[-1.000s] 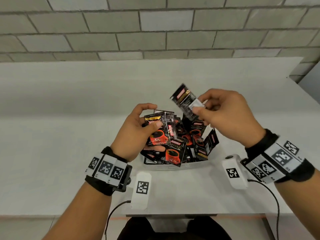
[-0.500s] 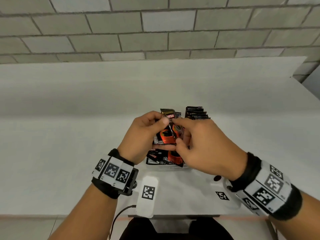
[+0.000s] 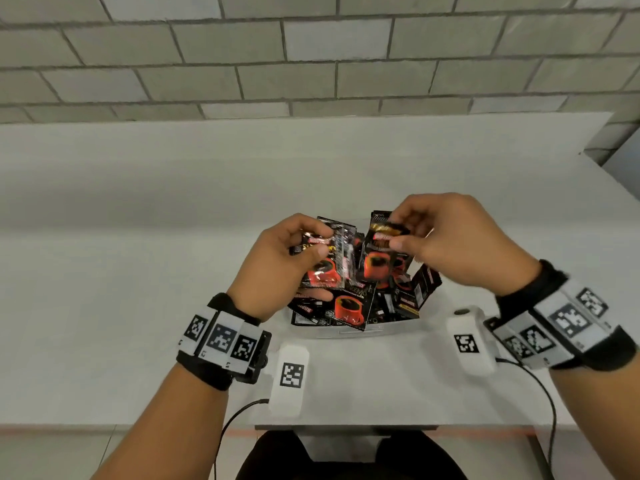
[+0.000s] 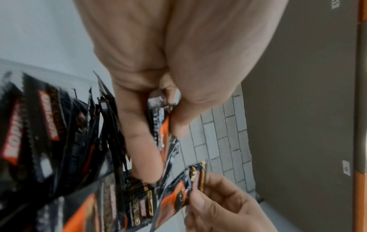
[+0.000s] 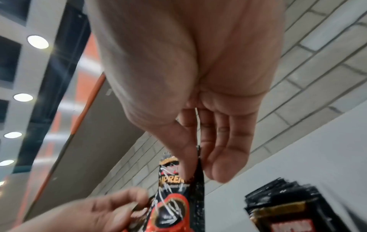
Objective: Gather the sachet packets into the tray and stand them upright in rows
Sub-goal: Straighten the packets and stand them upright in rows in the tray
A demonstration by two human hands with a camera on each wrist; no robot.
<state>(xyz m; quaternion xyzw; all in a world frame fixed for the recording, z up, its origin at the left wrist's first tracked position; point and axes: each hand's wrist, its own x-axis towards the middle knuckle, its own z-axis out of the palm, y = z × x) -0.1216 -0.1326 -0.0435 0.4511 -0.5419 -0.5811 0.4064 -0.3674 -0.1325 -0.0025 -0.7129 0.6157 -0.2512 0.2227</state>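
Note:
Black sachet packets printed with red cups fill a clear tray on the white table. My left hand grips a small bunch of sachets above the tray's left half, thumb on the front one. My right hand pinches the top edge of a single sachet and holds it upright just right of the bunch. In the left wrist view my fingers clamp the bunch. The right wrist view shows thumb and finger on the sachet's edge. A row of sachets leans at the tray's right end.
Loose sachets lie flat in the tray's front. Two white marker blocks with cables sit on the table near its front edge. A block wall stands behind the table; bare tabletop lies left, right and behind the tray.
A second ago my right hand held a sachet high on the right. It came in to the left hand's bunch, and now it has drawn apart to the right, holding one sachet upright.

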